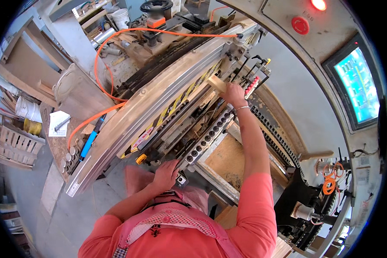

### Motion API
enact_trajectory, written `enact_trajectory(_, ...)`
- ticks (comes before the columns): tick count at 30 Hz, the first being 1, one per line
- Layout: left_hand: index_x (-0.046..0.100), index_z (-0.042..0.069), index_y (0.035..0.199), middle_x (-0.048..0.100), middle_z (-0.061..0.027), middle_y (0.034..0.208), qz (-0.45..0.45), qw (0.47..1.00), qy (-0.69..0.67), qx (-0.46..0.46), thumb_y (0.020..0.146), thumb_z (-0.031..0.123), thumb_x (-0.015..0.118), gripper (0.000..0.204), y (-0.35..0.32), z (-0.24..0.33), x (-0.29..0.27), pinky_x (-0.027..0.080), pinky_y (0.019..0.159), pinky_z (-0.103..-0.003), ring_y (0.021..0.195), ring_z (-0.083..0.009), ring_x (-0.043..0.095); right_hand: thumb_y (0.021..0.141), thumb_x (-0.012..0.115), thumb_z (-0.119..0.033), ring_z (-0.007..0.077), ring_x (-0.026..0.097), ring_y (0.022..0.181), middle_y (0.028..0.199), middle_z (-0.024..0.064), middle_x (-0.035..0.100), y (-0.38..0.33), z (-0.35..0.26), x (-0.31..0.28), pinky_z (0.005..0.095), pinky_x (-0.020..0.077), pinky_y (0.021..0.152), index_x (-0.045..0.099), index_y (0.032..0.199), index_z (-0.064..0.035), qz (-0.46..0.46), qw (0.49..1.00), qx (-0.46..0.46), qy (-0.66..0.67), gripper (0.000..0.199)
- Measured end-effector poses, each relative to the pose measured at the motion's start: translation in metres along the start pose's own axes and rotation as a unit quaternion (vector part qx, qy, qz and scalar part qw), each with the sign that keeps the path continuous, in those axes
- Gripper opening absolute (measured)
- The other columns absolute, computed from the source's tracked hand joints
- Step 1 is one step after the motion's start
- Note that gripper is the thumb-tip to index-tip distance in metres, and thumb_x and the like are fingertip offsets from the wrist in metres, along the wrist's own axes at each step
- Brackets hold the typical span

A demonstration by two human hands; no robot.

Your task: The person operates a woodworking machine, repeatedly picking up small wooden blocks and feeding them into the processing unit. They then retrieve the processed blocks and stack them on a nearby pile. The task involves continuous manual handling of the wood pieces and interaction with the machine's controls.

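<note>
My right hand (233, 95) is closed around a short, pale wooden piece (216, 83), held over the far end of the machine's bed. Red round parts (252, 86) sit in a row just right of that hand. My left hand (164, 175) is low and close to my body, by the near end of a light metal rail with a row of round black holes (206, 139). Its fingers reach toward the rail end, partly extended, and nothing shows in them. A small metal fitting (182, 179) is beside it.
A long beam with yellow-black striped tape (172, 105) runs diagonally on the left. An orange hose (97, 64) loops behind it, and a blue-handled tool (89, 144) lies near its end. A lit screen (357, 86) and a red button (300, 25) are at right.
</note>
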State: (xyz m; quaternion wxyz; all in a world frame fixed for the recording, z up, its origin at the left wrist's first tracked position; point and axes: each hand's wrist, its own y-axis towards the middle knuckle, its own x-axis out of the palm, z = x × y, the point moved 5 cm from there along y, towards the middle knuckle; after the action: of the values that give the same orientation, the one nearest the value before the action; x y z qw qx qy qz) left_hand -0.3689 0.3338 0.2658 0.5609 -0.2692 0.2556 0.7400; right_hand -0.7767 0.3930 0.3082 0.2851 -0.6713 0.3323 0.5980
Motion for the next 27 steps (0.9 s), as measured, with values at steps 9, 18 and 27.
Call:
enact_trajectory(9,0.051,0.0,0.116,0.058,-0.021,0.109,0.012,1.0,-0.006,0.001,0.085,0.015,0.056,0.035,0.002,-0.003,-0.001,0.047,0.082,-0.046,0.098,-0.0403,0.056,0.066,0.073,-0.036,0.0345,0.063,0.082,0.084,0.0181,0.064,0.013,0.012,0.009,0.0423,0.0511,0.075,0.063,0.084,-0.0023,0.011,0.999,-0.035,-0.008,0.04)
enact_trajectory(18,0.049,0.001,0.116,0.058,-0.019,0.108,-0.011,0.999,-0.024,-0.018,0.083,0.013,0.056,0.036,0.002,-0.006,0.001,0.045,0.083,-0.045,0.097,-0.0388,0.055,0.068,0.071,-0.037,0.0349,0.063,0.08,0.08,0.0202,0.064,0.012,0.02,-0.002,0.0419,0.051,0.073,0.063,0.081,-0.0005,0.037,0.999,-0.031,0.005,0.04)
enact_trajectory(27,0.05,0.0,0.114,0.058,-0.0204,0.107,-0.018,0.999,-0.029,-0.029,0.084,0.014,0.055,0.034,0.003,-0.008,0.003,0.045,0.083,-0.046,0.096,-0.0402,0.055,0.068,0.069,-0.04,0.0345,0.064,0.079,0.082,0.0205,0.065,0.014,0.018,-0.001,0.0411,0.0519,0.071,0.065,0.086,0.0015,0.004,1.0,-0.023,-0.015,0.045)
